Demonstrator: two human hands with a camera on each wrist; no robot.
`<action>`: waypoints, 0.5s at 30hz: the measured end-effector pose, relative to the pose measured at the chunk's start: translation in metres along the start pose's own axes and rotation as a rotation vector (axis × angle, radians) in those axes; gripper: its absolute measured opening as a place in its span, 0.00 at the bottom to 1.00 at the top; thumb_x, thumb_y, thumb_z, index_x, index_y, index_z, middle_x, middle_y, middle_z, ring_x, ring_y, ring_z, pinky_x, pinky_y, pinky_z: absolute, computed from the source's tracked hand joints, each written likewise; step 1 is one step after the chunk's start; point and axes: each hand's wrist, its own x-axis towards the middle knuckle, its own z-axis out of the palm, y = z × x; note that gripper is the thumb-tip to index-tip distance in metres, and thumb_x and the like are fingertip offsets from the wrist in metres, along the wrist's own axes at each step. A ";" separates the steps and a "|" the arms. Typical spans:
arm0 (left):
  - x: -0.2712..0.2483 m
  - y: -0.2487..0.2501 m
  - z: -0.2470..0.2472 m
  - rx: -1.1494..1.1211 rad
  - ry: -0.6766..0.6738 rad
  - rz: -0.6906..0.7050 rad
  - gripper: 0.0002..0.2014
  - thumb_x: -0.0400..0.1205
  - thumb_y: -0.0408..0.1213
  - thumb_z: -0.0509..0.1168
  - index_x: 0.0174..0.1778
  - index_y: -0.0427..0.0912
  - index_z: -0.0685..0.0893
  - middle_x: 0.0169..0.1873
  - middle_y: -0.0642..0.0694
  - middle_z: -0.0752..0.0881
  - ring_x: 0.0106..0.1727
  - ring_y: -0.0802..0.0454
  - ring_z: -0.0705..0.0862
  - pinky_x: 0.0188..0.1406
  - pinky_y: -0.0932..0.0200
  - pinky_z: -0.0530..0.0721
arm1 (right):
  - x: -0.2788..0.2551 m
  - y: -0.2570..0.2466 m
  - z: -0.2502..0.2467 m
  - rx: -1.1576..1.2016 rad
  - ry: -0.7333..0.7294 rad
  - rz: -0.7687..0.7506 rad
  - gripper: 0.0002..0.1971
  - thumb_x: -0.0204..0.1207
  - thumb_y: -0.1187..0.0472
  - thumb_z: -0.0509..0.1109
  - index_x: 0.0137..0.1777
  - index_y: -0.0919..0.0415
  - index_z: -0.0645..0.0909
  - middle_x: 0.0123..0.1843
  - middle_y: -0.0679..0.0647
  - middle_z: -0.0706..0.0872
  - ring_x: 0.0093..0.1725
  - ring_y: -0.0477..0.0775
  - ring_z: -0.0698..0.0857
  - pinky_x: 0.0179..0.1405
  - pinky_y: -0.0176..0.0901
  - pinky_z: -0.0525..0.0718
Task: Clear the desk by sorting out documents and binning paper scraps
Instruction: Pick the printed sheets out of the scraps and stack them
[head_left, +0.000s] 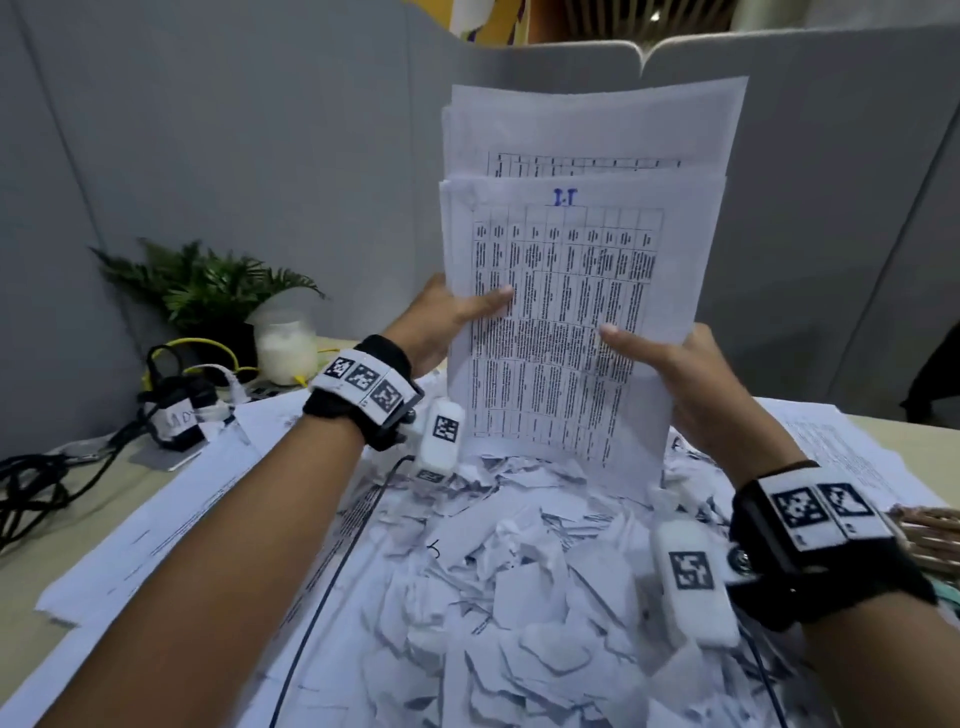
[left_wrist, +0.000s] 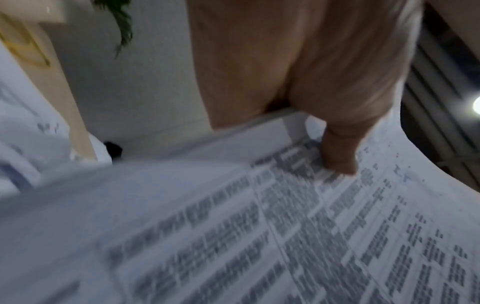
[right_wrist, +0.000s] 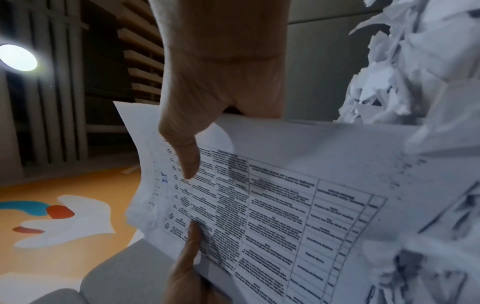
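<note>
Both hands held a stack of white printed sheets bearing black gridded tables (head_left: 576, 291) upright at the centre of the head view, its lower edge standing in a heap of torn white paper scraps (head_left: 519, 561) that filled the lower middle of the frame. The left hand (head_left: 441, 322) gripped the stack's left edge, thumb laid across the front page and fingers out of sight behind it; the right hand (head_left: 670, 374) gripped the right edge in the same way, thumb on the print. The sheets were uneven, some rising higher at the back, and a blue handwritten mark showed at the top of the front page.

The step in hand appeared to be squaring the gathered documents on their lower edge, part of the sorting half of the job. More loose white printed pages (head_left: 171, 519) lay flat on the beige table (head_left: 72, 525) at the left and far right of the frame, partly under the scraps.

The next move would call for a place clear of scraps to lay the stack down, then gathering the torn pieces for binning; no bin was visible. A green potted fern (head_left: 208, 286), a white frosted jar (head_left: 285, 348) and tangled black and yellow cables (head_left: 171, 374) sat at the middle left.
</note>
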 end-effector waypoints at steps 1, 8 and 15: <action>0.004 -0.002 0.000 -0.009 0.039 -0.014 0.49 0.63 0.60 0.81 0.76 0.42 0.70 0.70 0.44 0.81 0.73 0.45 0.77 0.75 0.34 0.69 | -0.001 -0.001 0.000 0.001 0.009 -0.010 0.18 0.69 0.59 0.80 0.58 0.56 0.84 0.54 0.49 0.92 0.56 0.49 0.89 0.56 0.50 0.85; -0.002 -0.013 0.000 0.013 -0.146 -0.056 0.59 0.53 0.55 0.86 0.78 0.40 0.68 0.72 0.41 0.79 0.74 0.46 0.76 0.78 0.39 0.67 | 0.000 -0.001 -0.007 -0.160 0.024 0.006 0.15 0.71 0.64 0.79 0.57 0.64 0.85 0.50 0.55 0.92 0.50 0.55 0.91 0.49 0.49 0.88; -0.003 -0.012 -0.007 0.059 -0.047 -0.037 0.42 0.67 0.45 0.80 0.74 0.38 0.71 0.68 0.45 0.81 0.69 0.51 0.79 0.71 0.52 0.72 | 0.004 -0.006 -0.063 -0.043 0.150 0.128 0.33 0.68 0.35 0.73 0.61 0.62 0.84 0.54 0.60 0.91 0.50 0.58 0.91 0.48 0.51 0.87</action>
